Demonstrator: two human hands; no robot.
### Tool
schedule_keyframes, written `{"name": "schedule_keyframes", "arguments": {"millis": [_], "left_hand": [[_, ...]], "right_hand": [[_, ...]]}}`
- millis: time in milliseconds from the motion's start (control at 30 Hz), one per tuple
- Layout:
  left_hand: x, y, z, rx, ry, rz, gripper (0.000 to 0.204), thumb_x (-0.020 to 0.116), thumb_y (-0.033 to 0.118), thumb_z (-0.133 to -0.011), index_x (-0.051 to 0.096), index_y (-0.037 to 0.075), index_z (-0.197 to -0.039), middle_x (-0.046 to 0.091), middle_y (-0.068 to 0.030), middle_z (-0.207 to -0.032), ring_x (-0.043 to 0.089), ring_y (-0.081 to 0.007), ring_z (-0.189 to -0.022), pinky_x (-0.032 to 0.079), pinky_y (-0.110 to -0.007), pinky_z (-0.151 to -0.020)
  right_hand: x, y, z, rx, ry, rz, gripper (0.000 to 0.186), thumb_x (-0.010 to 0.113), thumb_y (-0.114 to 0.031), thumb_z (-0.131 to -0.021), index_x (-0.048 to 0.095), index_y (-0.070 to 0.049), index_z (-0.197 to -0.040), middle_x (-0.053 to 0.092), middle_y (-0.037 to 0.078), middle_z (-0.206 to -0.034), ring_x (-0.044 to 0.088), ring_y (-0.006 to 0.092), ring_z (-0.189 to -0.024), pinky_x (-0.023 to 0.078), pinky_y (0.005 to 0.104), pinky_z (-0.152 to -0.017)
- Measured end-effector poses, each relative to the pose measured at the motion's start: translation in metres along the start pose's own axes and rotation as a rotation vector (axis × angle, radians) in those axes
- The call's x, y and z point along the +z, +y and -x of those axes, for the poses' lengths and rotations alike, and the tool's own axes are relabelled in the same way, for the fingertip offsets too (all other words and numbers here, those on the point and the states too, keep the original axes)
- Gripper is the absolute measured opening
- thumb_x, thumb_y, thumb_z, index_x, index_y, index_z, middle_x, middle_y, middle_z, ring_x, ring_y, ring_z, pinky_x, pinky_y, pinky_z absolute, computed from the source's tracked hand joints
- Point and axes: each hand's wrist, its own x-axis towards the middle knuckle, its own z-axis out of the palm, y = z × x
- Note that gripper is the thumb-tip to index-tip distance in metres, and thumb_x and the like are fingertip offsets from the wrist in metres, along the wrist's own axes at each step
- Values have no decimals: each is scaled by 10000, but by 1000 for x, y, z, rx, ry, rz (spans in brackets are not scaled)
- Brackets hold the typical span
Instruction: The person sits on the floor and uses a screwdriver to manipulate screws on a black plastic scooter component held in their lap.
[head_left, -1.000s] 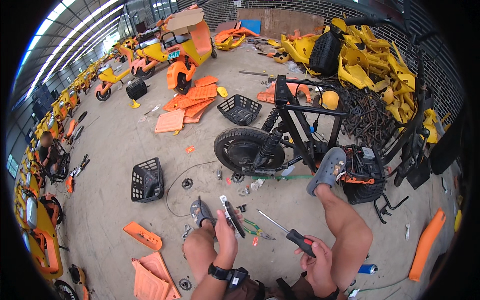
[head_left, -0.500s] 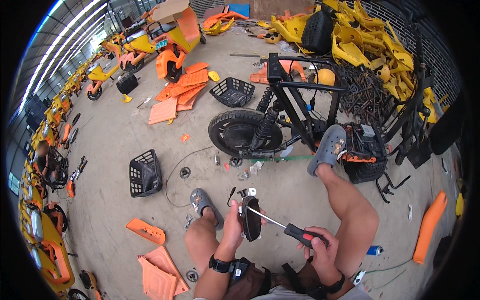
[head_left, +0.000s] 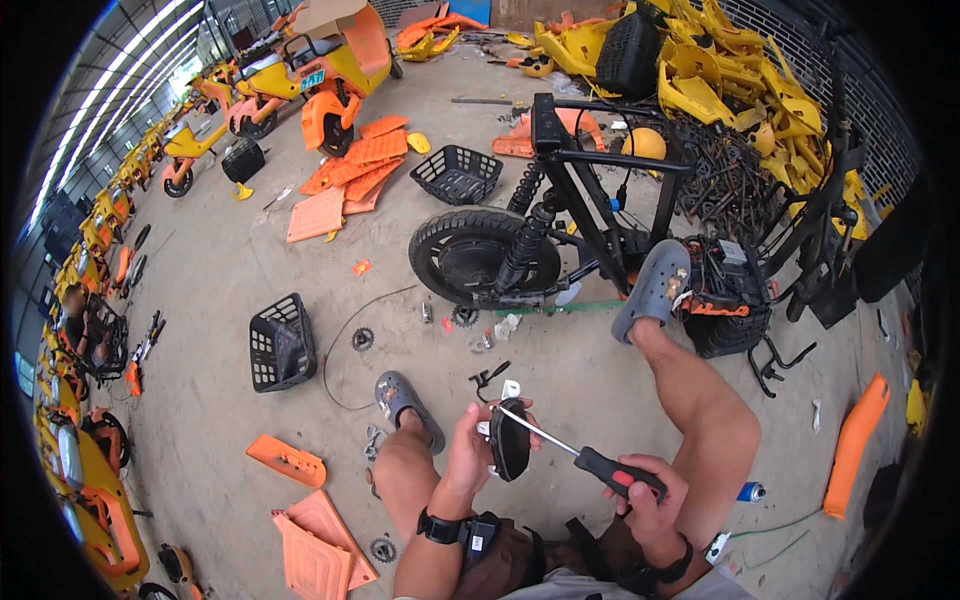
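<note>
While the left hand [head_left: 470,450] clamps a dark oval part [head_left: 510,441] over the lap, right hand [head_left: 645,490] fisted round a screwdriver [head_left: 590,460], red-and-black grip, thin steel shaft tip meeting the part, rough concrete floor [head_left: 230,270], knobbly black tyre [head_left: 480,255] ahead, mesh basket [head_left: 280,342] left

Concrete floor [head_left: 230,300] carries black basket [head_left: 281,342]; orange panels [head_left: 345,180]; small sprocket [head_left: 362,339]; blue can [head_left: 751,491]
</note>
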Motion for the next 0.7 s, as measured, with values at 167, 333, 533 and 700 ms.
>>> {"name": "schedule_keyframes", "arguments": {"millis": [167, 333, 533, 700], "left_hand": [[-5, -2, 4, 10, 85, -28, 705, 316, 559, -994, 527, -78, -1208, 653, -148, -981, 675, -259, -843, 532, -352, -806], [-7, 0, 5, 47, 125, -221, 664, 357, 534, -994, 533, -70, -1205, 668, -148, -955, 674, -253, -847, 539, -349, -800], [-10, -2, 4, 65, 119, -209, 641, 375, 521, -991, 543, -64, -1194, 672, -156, -970, 664, -247, -896, 544, -354, -815], [-7, -2, 4, 63, 77, -132, 622, 376, 506, -989, 548, -57, -1188, 667, -166, -992, 650, -255, -941, 532, -373, -845]], "right_hand": [[2, -3, -3, -60, -20, 31, 305, 610, -168, -905, 623, 65, -1100, 694, 130, -802, 611, 95, -584, 477, 204, -530], [-2, -3, -4, -43, -56, 39, 302, 612, -160, -904, 625, 62, -1108, 698, 129, -813, 626, 96, -600, 479, 206, -532], [-1, -8, -3, 23, -47, 47, 296, 599, -164, -914, 625, 55, -1113, 699, 123, -815, 610, 84, -586, 471, 196, -529], [-3, -5, -4, 49, -46, -8, 295, 593, -163, -917, 625, 51, -1117, 701, 123, -818, 602, 75, -580, 466, 192, -522]]}}
